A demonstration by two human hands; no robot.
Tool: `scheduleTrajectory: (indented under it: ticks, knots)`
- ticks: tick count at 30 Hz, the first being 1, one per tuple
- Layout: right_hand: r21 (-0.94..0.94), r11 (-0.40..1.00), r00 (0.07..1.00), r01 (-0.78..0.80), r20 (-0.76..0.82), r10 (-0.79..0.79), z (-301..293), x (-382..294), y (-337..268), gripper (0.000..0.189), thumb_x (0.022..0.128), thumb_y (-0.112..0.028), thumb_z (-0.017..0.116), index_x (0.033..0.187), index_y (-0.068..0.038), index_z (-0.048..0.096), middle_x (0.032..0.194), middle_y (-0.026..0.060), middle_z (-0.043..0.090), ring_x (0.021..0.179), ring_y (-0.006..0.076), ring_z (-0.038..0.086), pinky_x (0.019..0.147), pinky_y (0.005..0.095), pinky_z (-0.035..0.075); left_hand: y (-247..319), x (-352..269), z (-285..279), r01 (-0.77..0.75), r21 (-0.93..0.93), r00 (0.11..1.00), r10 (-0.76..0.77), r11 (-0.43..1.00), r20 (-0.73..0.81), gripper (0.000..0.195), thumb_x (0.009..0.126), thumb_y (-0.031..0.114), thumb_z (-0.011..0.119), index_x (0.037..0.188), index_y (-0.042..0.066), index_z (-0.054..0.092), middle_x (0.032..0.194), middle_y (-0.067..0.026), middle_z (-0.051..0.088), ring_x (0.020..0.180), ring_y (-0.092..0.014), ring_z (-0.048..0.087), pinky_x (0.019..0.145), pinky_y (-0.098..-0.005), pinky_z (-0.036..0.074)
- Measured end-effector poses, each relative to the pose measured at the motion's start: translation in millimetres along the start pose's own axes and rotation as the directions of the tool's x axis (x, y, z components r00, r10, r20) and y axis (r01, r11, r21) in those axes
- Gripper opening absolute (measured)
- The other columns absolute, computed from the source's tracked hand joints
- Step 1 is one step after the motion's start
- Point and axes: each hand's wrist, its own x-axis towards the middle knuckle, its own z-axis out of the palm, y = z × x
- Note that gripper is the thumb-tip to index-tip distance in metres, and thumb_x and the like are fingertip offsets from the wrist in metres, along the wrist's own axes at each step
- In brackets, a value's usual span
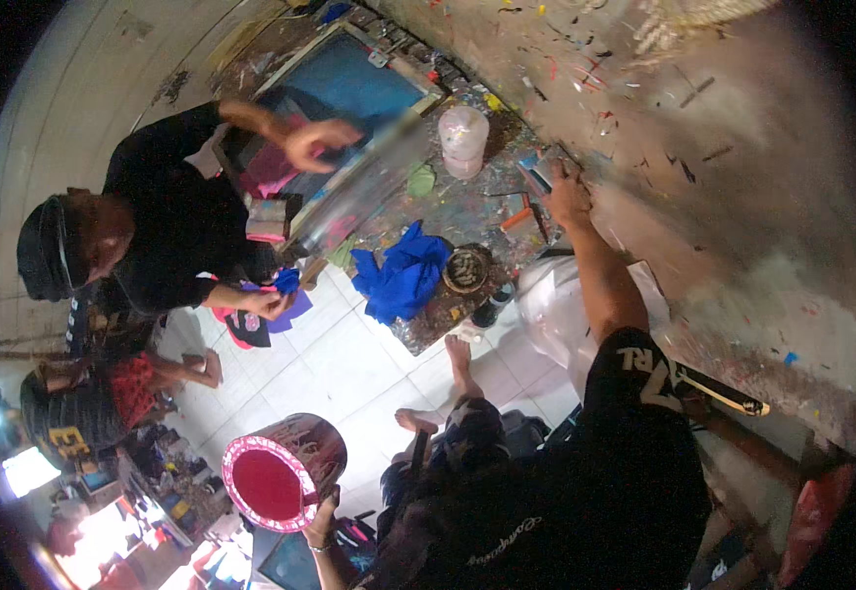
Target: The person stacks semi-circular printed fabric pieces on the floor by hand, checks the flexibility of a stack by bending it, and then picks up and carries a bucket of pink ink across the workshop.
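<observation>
My left hand (322,516) grips the side of a paint-smeared bucket (317,439), tilted so that its opening faces the camera. Deep red ink or paint (262,483) fills its mouth, and pinkish smears coat the rim. My right arm reaches across to the paint-stained worktable, beside the wall. There my right hand (570,195) lies with bent fingers over a flat tool with a blue edge (533,171), perhaps a squeegee; its grip on the tool is unclear. An orange-handled tool (516,219) lies close by on the tabletop.
A hinged screen-printing frame (358,74) covers the table's far end, where a co-worker (177,199) in a black cap works. Nearer stand a whitish plastic container (463,140), a blue cloth (402,273) and an ashtray (466,267). A white plastic bag (553,302) bulges below my right arm.
</observation>
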Motion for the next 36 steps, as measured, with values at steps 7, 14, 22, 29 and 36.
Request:
scheduleTrajectory:
  ticks: [7, 14, 22, 29, 36]
  knots:
    - [0.297, 0.953, 0.965, 0.054, -0.262, 0.027, 9.9, 16.8, 22.0, 0.05, 0.09, -0.024, 0.053, 0.135, -0.001, 0.048, 0.11, 0.0302, 0.063, 0.099, 0.0501, 0.061, 0.09, 0.0522, 0.049, -19.2, 0.0, 0.9, 0.011, 0.047, 0.999, -0.008, 0.999, -0.051, 0.045, 0.075, 0.009, 0.077, 0.118, 0.002, 0.065, 0.116, -0.0081, 0.067, 0.102, -0.022, 0.062, 0.094, -0.0372, 0.048]
    - [0.918, 0.343, 0.929, 0.201, -0.289, 0.229, 11.9, -5.8, 66.1, 0.03, 0.089, -0.016, 0.059, 0.11, 0.005, 0.057, 0.096, 0.0241, 0.067, 0.075, 0.0329, 0.071, 0.064, 0.0448, 0.058, -26.1, -0.2, 3.6, 0.025, -0.376, 0.996, 0.007, 0.926, 0.084, 0.042, 0.075, 0.006, 0.075, 0.116, 0.001, 0.065, 0.113, -0.0075, 0.067, 0.1, -0.02, 0.063, 0.09, -0.0358, 0.05]
    - [0.957, -0.288, 0.944, 0.015, 0.082, 0.321, 1.2, -153.1, 45.1, 0.03, 0.085, -0.016, 0.068, 0.11, -0.002, 0.056, 0.089, 0.0088, 0.063, 0.063, 0.0192, 0.063, 0.059, 0.0331, 0.052, -19.5, -2.6, -15.2, -0.099, -0.05, 0.995, 0.097, 0.994, -0.035, 0.033, 0.076, 0.009, 0.073, 0.108, 0.003, 0.068, 0.102, -0.0063, 0.069, 0.092, -0.021, 0.063, 0.084, -0.0364, 0.05]
    - [0.996, -0.061, 0.993, -0.066, 0.071, 0.093, 5.0, -251.8, -3.7, 0.022, 0.081, -0.02, 0.074, 0.096, -0.007, 0.064, 0.091, 0.0041, 0.065, 0.085, 0.0159, 0.06, 0.071, 0.0293, 0.045, -158.1, 5.6, -52.5, -0.247, -0.317, 0.952, 0.168, 0.916, -0.256, 0.062, 0.073, 0.011, 0.079, 0.128, 0.0, 0.051, 0.121, -0.0164, 0.06, 0.107, -0.029, 0.059, 0.094, -0.0425, 0.05]
    - [0.688, -0.591, 0.897, -0.421, 0.218, -0.385, -9.7, -330.7, -149.1, 0.045, 0.09, -0.031, 0.061, 0.128, -0.01, 0.05, 0.125, 0.0081, 0.056, 0.117, 0.0271, 0.052, 0.096, 0.0467, 0.045, -218.0, -19.6, -124.1, -0.17, -0.791, 0.983, 0.043, 0.587, -0.18, 0.065, 0.081, 0.01, 0.073, 0.136, -0.001, 0.039, 0.131, -0.0198, 0.051, 0.113, -0.031, 0.055, 0.093, -0.0464, 0.052]
